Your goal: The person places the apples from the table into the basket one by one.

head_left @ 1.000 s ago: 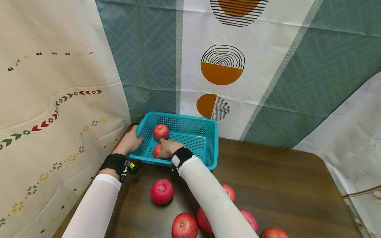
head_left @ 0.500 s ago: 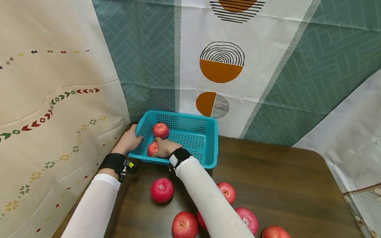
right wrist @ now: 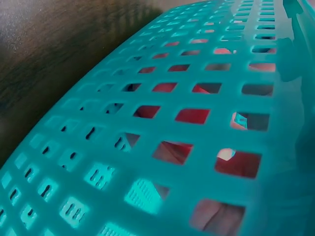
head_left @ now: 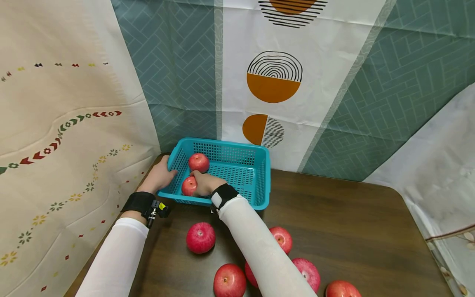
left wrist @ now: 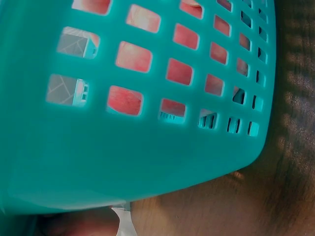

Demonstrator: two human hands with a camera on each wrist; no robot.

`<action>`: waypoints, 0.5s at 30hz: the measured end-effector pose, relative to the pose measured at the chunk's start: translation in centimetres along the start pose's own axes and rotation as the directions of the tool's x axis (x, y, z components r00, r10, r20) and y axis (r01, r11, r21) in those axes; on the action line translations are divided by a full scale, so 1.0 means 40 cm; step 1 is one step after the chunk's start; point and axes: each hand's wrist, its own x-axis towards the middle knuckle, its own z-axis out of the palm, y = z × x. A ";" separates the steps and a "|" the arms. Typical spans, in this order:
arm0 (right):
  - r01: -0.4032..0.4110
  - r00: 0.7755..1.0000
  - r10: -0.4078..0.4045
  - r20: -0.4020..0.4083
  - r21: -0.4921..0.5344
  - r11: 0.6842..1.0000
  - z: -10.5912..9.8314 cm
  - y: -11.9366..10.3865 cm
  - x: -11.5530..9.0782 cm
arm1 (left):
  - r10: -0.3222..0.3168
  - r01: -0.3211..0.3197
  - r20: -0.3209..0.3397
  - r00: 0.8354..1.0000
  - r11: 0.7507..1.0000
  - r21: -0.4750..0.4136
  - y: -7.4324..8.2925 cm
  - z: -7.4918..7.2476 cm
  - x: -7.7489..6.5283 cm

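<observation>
A turquoise plastic basket (head_left: 264, 177) stands at the table's back left. My left hand (head_left: 160, 176) grips its left rim, the thumb over the inside. In the basket's front left corner my right hand (head_left: 208, 184) holds a red apple (head_left: 189, 186) by its right side. Another red apple (head_left: 198, 162) sits just behind it against the left part of the basket. The left wrist view shows the perforated basket wall (left wrist: 147, 162) with red fruit behind its holes. In the right wrist view the basket's wall (right wrist: 162, 128) hides most of the right hand and the apple.
On the brown table (head_left: 345, 231) in front of the basket lie a dark pink apple (head_left: 201, 238), a red apple (head_left: 229, 281) and several more around the right forearm, among them one (head_left: 342, 289) at the front edge. Patterned cloth (head_left: 185, 74) hangs behind and at both sides.
My right hand has moved the apple a little left and back inside the basket, close to the other apple. The left hand keeps its grip on the rim.
</observation>
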 end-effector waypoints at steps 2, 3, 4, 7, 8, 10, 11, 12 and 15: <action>0.001 1.000 -0.001 -0.007 -0.010 1.000 0.000 -0.001 0.000 | -0.001 0.001 0.001 1.000 1.000 -0.004 0.001 0.001 0.000; -0.004 1.000 0.004 -0.008 -0.008 1.000 0.000 -0.002 -0.001 | -0.002 0.002 0.002 1.000 1.000 -0.007 0.002 0.001 -0.001; -0.006 1.000 0.006 -0.005 -0.003 1.000 -0.001 -0.002 -0.002 | -0.004 0.004 0.001 1.000 1.000 -0.008 0.002 0.001 -0.001; -0.015 1.000 0.015 0.009 0.024 1.000 -0.003 0.000 -0.006 | -0.006 0.006 -0.001 1.000 1.000 -0.008 0.004 0.002 -0.003; -0.015 1.000 0.015 0.014 0.035 0.999 -0.003 0.002 -0.006 | -0.007 0.007 -0.001 1.000 1.000 -0.009 0.003 0.001 -0.003; -0.011 1.000 0.010 0.018 0.054 0.998 -0.003 0.006 -0.008 | -0.006 0.006 -0.002 1.000 1.000 -0.010 0.003 0.001 -0.004; -0.002 1.000 0.001 0.018 0.057 0.998 -0.003 0.008 -0.008 | -0.005 0.005 -0.002 1.000 1.000 -0.010 0.003 0.002 -0.004; 0.010 1.000 -0.011 0.019 0.057 0.998 -0.002 0.009 -0.007 | -0.006 0.006 -0.001 1.000 1.000 -0.010 0.002 0.002 -0.003; 0.042 0.999 -0.043 0.016 0.050 0.998 0.000 0.011 -0.005 | -0.008 0.008 0.003 1.000 1.000 -0.012 0.002 0.002 -0.003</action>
